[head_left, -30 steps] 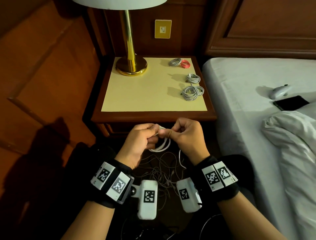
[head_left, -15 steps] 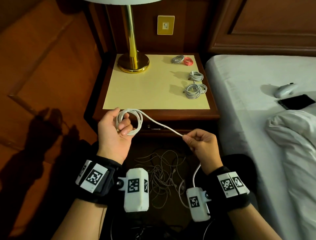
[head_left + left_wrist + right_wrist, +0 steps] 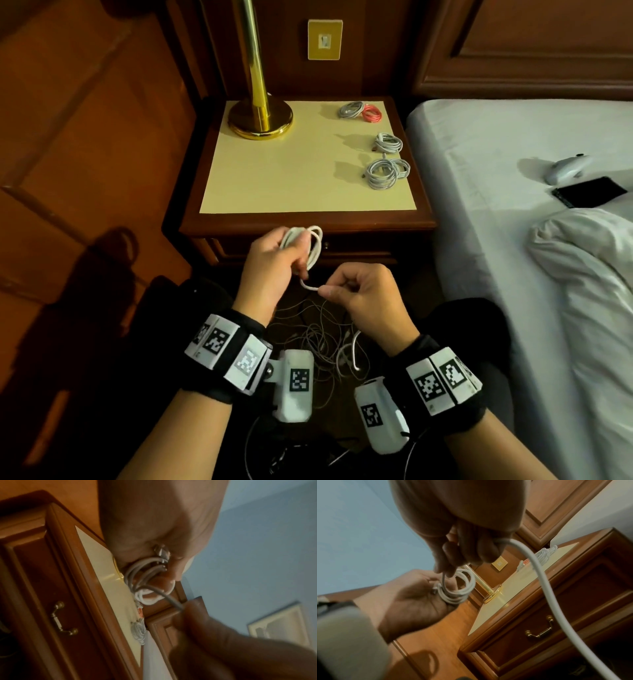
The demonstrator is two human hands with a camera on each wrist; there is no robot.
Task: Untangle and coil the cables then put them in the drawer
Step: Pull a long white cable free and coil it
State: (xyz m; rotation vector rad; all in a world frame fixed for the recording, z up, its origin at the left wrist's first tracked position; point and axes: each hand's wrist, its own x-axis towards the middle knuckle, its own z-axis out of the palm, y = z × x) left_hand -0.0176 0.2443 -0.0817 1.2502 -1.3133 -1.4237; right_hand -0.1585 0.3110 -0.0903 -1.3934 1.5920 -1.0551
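My left hand (image 3: 274, 260) holds a small coil of white cable (image 3: 313, 245) in front of the nightstand's shut drawer (image 3: 356, 247). Its loops (image 3: 458, 588) wrap round the fingers. My right hand (image 3: 356, 291) pinches the same cable's free run (image 3: 310, 287) just below the coil; the rest (image 3: 544, 588) trails down past the wrist. A tangle of thin cables (image 3: 322, 335) lies on the dark floor between my wrists. Several coiled cables sit on the nightstand top: grey and red (image 3: 359, 111), white (image 3: 388, 143), and a larger white pair (image 3: 385, 173).
A brass lamp base (image 3: 261, 118) stands at the back left of the nightstand top (image 3: 291, 178). The drawer has a brass handle (image 3: 539, 631). The bed (image 3: 513, 240) lies to the right with a black phone (image 3: 591, 196) and a white controller (image 3: 567, 168). Wood panelling is on the left.
The hands, spread apart half a second ago with cable stretched between them, have come back together. The coil in my left hand has more loops and the right hand sits just below it.
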